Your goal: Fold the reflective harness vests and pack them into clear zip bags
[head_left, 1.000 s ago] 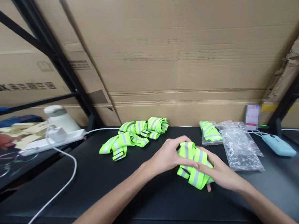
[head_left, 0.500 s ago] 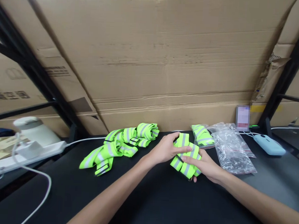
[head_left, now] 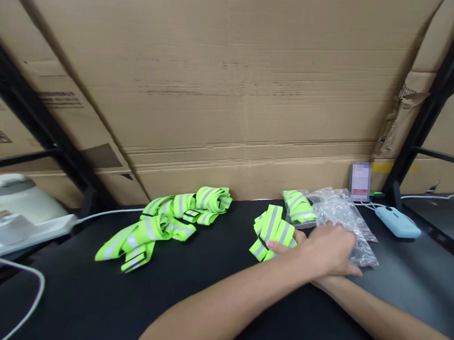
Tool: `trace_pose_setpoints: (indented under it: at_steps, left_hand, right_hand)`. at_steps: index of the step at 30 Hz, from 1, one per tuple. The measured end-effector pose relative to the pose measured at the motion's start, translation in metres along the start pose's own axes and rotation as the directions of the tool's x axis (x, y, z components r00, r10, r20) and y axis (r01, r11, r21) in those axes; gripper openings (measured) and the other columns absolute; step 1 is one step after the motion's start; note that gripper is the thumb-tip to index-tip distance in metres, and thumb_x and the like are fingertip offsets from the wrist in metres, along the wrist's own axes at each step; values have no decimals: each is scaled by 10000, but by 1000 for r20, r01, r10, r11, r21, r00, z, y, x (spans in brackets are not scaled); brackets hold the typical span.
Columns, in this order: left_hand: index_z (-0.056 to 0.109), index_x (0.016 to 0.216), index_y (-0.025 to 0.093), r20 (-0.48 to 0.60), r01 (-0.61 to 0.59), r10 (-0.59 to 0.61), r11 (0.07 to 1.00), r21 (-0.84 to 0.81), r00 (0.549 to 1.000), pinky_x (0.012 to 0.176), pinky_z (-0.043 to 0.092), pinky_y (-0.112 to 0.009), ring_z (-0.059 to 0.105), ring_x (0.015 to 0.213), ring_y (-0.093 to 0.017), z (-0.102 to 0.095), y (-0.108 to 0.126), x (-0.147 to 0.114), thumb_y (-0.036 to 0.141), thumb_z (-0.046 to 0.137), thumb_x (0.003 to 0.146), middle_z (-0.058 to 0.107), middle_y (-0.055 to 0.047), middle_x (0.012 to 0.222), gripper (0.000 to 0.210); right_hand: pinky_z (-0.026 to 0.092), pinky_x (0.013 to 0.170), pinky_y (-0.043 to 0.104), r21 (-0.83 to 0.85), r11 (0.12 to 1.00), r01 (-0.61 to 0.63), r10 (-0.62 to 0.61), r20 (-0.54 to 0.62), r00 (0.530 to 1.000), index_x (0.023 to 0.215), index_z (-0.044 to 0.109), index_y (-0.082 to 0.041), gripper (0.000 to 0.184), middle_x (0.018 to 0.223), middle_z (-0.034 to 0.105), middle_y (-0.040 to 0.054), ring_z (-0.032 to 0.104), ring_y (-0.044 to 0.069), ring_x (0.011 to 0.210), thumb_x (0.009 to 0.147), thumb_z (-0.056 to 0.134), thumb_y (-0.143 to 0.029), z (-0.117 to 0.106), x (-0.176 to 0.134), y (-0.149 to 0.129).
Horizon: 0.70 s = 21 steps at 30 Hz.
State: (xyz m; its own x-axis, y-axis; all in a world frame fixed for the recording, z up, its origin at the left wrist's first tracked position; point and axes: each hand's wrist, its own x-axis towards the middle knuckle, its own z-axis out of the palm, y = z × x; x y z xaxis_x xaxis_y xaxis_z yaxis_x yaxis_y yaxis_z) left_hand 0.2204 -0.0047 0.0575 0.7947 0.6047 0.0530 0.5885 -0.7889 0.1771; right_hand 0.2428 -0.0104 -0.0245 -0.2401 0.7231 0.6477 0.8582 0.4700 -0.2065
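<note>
A folded bundle of neon-yellow reflective strap (head_left: 272, 231) with silver stripes is in my right hand (head_left: 297, 240), its thumb lying across the front. My left arm crosses over my right wrist and hides much of that hand. My left hand (head_left: 331, 249) is over the near edge of the clear plastic zip bags (head_left: 337, 211), thumb stuck out to the right and nothing visible in it; its fingertips are partly hidden. Beyond the bundle lies a bagged reflective strap (head_left: 299, 208). More loosely coiled reflective straps (head_left: 159, 227) with black buckles lie to the left.
A light-blue power bank (head_left: 397, 222) and a blurred card (head_left: 360, 182) are at the right back. On the left, a white power strip (head_left: 29, 238) with cables sits by a white container (head_left: 23, 197). Cardboard (head_left: 231, 89) walls the back of the black table (head_left: 91, 300), between black metal posts.
My left hand has let go of the strap bundle and moved right, across my right wrist to the plastic bags. My right hand keeps the bundle. The view has shifted slightly to the right.
</note>
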Motion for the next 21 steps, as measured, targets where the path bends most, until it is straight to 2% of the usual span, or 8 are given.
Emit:
trace_pose_setpoints:
  at_steps: [3,7,10,11,13,15,18,21]
  left_hand:
    - [761,790,137,81,95,-98,994,50,992,568,495,-336,662,670,-259,23,20,10,209,766,776,687,-105,692,73]
    - [737,705,176,17,132,-133,990,44,991,541,462,-330,609,591,-223,20,11,5,95,690,768,672,-65,648,112]
    - [725,719,183,-68,107,-106,994,7,992,524,417,-304,579,577,-196,-8,-16,-17,185,636,836,667,-52,649,147]
    - [720,718,175,-188,103,-108,994,-35,976,527,401,-295,570,566,-182,-20,-30,-27,184,594,862,657,-46,633,191]
    - [721,787,166,-445,94,-153,984,-151,882,542,396,-268,560,552,-146,-46,-61,-51,200,512,931,660,-25,642,256]
    - [723,878,161,-634,88,-223,967,-237,741,570,419,-248,583,600,-137,-66,-97,-74,285,467,985,683,-17,711,304]
    - [704,1015,157,-732,185,-267,964,-193,627,660,482,-248,608,678,-147,-71,-145,-105,281,492,973,674,-18,781,248]
    - [671,1116,171,-683,316,-181,946,76,708,851,520,-338,623,911,-207,-44,-175,-126,164,434,975,650,-83,988,276]
  right_hand:
    - [587,659,357,208,948,-242,207,176,962,1060,730,-342,212,1019,727,77,700,284,965,875,733,-446,-3,1,7]
    - [490,456,357,435,716,-547,326,485,812,898,770,-328,233,678,704,65,734,328,757,712,840,-450,-7,7,10]
    - [495,440,337,537,597,-595,226,599,768,965,750,-275,320,659,705,57,720,276,643,778,756,-535,-8,5,5]
    - [513,443,334,564,560,-607,183,630,755,989,736,-256,373,675,714,53,710,256,607,800,719,-576,-9,4,2]
    - [540,446,321,620,469,-629,70,684,726,1040,705,-217,471,711,726,40,685,214,551,802,701,-623,-11,3,-1]
    - [535,432,284,663,356,-659,-60,720,692,1070,682,-186,521,722,718,20,654,172,518,769,752,-605,-14,4,-2]
    - [496,415,219,677,246,-694,-200,736,647,1083,683,-173,484,759,706,6,628,132,521,766,803,-517,-16,8,2]
    - [543,497,239,689,237,-684,-210,724,657,1092,703,-188,448,835,724,17,650,137,576,772,814,-480,-15,7,8]
